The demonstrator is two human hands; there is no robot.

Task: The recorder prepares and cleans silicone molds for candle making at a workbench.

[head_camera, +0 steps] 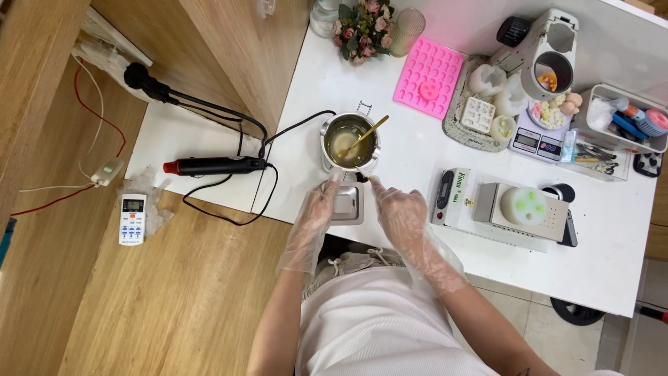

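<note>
A small steel melting pot (349, 141) sits near the middle of the frame on the white desk (417, 160), resting on a little electric warmer (348, 203) whose black cord (296, 127) runs off toward the left. The pot holds a pale yellowish liquid, probably melted wax, and a thin gold-coloured stirring stick (367, 132) leans in it, its upper end pointing to the upper right.

Both hands wear loose clear plastic gloves and meet just below the pot. The left hand (321, 202) has its fingers curled near the pot's lower rim, at or over the warmer. The right hand (398, 207) is pinched narrow, fingertips pointing up toward the pot's spout or handle, seemingly nipping something small; what it is cannot be told.

The pot looks rigid and light in itself, but the liquid makes it slosh-prone and likely hot, so the sides are poor places to grip. The handle at the near rim is the sensible hold, kept level. The gloves look slippery and thin, giving little grip or heat protection. The stick is loose and could swing or slide out if the pot tilts.

A black heat gun (209, 166) lies to the left, a pink silicone mould (428, 76) upper right of the pot.
</note>
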